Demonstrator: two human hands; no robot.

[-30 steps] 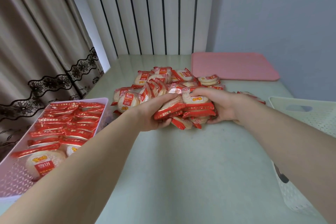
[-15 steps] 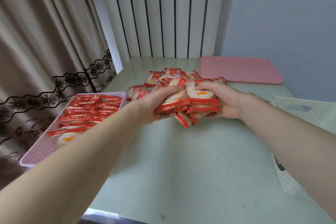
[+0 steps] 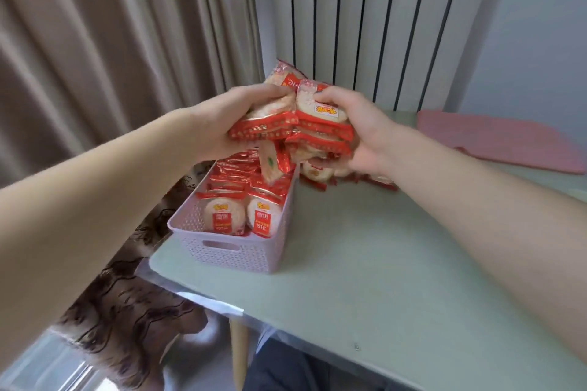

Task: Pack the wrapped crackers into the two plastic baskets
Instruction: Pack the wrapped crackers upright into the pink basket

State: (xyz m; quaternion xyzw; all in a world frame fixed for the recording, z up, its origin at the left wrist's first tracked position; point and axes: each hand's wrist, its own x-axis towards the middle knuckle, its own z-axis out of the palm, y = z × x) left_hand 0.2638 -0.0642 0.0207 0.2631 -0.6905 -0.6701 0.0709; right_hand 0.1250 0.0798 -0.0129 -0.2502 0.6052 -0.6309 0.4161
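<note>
My left hand and my right hand together grip a bundle of red-and-white wrapped crackers, held in the air above the far end of the lilac plastic basket. One cracker hangs loose below the bundle. The basket stands at the table's left edge and holds rows of wrapped crackers. Behind my right hand, part of the loose cracker pile lies on the table. The second basket is out of view.
A pink board lies at the back right of the pale green table. Curtains hang on the left and a striped panel stands behind. The table's near left corner and a wooden leg show below.
Both hands lifted the bundle off the pile and carried it left, over the lilac basket. The view swung left, so the white basket left the frame.
</note>
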